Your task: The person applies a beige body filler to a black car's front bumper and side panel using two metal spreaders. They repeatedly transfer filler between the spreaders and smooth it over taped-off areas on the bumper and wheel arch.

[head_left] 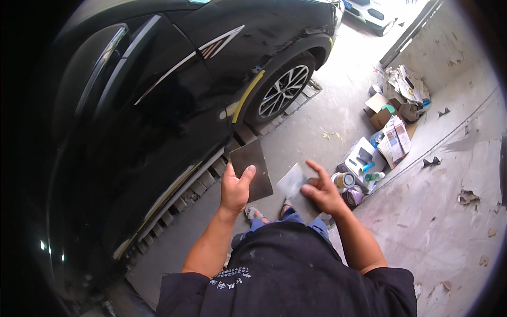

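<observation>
My left hand (235,187) grips a flat, dark brown rectangular plate (257,169) by its left side, thumb across its face. To the right of it, my right hand (325,194) pinches a thin pale grey rectangular sheet (293,180) that looks like a putty spreader, with the index finger stretched forward. A small gap separates plate and sheet. Ahead on the left stands a black car (174,100). A yellow strip (247,98) runs along its wheel arch beside the front wheel (284,91), and a pale patch (228,111) lies next to it.
Along the right wall (438,211) sit a white box (362,154), a round can (346,180), a green-tinted bottle (374,176) and piled papers and cardboard (393,140). A white car (372,13) stands outside. My feet (254,213) are on the concrete floor.
</observation>
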### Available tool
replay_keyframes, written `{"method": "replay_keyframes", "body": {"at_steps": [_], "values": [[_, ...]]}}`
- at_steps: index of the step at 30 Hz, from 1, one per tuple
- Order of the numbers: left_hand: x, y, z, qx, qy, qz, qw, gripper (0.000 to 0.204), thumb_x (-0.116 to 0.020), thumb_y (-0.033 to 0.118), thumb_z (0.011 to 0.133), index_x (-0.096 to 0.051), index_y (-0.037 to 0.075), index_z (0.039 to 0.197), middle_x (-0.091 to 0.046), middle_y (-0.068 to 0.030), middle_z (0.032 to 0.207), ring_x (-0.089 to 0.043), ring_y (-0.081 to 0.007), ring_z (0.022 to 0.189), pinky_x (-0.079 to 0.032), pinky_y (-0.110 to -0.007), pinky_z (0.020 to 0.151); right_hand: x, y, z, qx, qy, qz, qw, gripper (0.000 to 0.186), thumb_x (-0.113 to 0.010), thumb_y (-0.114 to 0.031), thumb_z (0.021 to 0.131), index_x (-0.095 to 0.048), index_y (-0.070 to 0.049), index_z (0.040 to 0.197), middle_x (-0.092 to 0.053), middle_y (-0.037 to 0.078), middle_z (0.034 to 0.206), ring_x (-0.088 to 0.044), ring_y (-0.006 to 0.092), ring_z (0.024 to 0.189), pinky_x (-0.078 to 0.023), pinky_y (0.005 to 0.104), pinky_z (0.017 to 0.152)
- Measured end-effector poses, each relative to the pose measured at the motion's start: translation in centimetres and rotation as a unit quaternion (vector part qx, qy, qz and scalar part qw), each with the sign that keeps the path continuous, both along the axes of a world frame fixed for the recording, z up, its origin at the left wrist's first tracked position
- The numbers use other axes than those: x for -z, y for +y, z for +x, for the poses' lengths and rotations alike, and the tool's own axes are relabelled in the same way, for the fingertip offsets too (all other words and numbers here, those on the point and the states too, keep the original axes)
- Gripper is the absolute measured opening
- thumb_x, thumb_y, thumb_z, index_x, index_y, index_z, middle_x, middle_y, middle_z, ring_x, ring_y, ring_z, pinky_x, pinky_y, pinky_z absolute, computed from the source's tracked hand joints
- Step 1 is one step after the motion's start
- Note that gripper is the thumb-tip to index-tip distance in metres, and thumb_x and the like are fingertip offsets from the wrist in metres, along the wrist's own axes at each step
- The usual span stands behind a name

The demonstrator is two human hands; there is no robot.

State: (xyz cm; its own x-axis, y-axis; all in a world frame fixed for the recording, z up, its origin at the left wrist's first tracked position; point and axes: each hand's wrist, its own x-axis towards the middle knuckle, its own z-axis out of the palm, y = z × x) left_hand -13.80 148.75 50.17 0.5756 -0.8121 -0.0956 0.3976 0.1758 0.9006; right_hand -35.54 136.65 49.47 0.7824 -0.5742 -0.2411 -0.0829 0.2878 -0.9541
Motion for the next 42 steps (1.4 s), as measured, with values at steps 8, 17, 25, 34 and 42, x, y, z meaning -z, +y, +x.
{"method": "replay_keyframes", "body": {"at_steps": [8, 17, 25, 34, 42], "values": [[1.7, -4.9, -3.6, 0.099, -0.149, 0.08, 0.981, 0.028, -0.064, 0.007, 0.089, -0.059, -0.001, 0.115, -0.066, -0.0043, 0.104, -0.059, -0.0093, 0.09, -0.047, -0.023, 0.08, -1.4, -9.6, -0.5, 0.201, 0.008, -0.016, 0.979, 0.066, -0.064, -0.012, 0.088, -0.028, -0.004, 0.143, -0.061, 0.004, 0.079, -0.056, 0.0087, 0.069, -0.044, 0.0236, 0.062], [2.6, -10.2, -3.9, 0.072, -0.176, 0.23, 0.955, 0.046, -0.053, 0.044, 0.095, -0.056, 0.003, 0.077, -0.056, 0.0012, 0.075, -0.047, -0.0083, 0.071, -0.042, -0.028, 0.064, 2.1, -12.8, -8.1, 0.065, 0.109, -0.171, 0.977, 0.068, -0.067, -0.009, 0.087, -0.03, -0.002, 0.143, -0.04, -0.004, 0.065, -0.037, 0.0036, 0.058, -0.03, 0.0212, 0.053], [2.9, -15.5, -6.5, 0.191, -0.246, 0.178, 0.933, 0.016, -0.054, 0.019, 0.096, -0.055, 0.003, 0.096, -0.06, -0.0019, 0.086, -0.053, -0.0087, 0.078, -0.045, -0.025, 0.07, -0.4, -15.1, -8.4, -0.052, 0.101, -0.218, 0.969, 0.072, -0.072, -0.01, 0.079, -0.035, -0.006, 0.142, -0.051, 0.005, 0.064, -0.048, 0.0143, 0.058, -0.04, 0.0291, 0.058], [-0.6, -20.0, -8.5, 0.371, -0.283, 0.195, 0.863, 0.014, -0.065, 0.014, 0.089, -0.064, 0.002, 0.096, -0.065, -0.0037, 0.087, -0.059, -0.0097, 0.082, -0.048, -0.026, 0.076, -1.8, -16.4, -7.6, -0.115, 0.11, -0.255, 0.954, 0.076, -0.072, -0.008, 0.077, -0.035, -0.01, 0.143, -0.054, 0.008, 0.063, -0.052, 0.0202, 0.057, -0.044, 0.033, 0.059], [0.9, -19.4, -6.6, 0.335, -0.093, 0.187, 0.919, 0.013, -0.063, 0.015, 0.091, -0.064, 0.002, 0.094, -0.065, -0.0007, 0.086, -0.058, -0.0077, 0.08, -0.047, -0.024, 0.074, -1.9, -16.8, -6.4, -0.119, 0.102, -0.266, 0.951, 0.074, -0.072, -0.002, 0.076, -0.037, -0.007, 0.142, -0.049, 0.003, 0.063, -0.047, 0.0106, 0.06, -0.041, 0.0273, 0.059]]}}
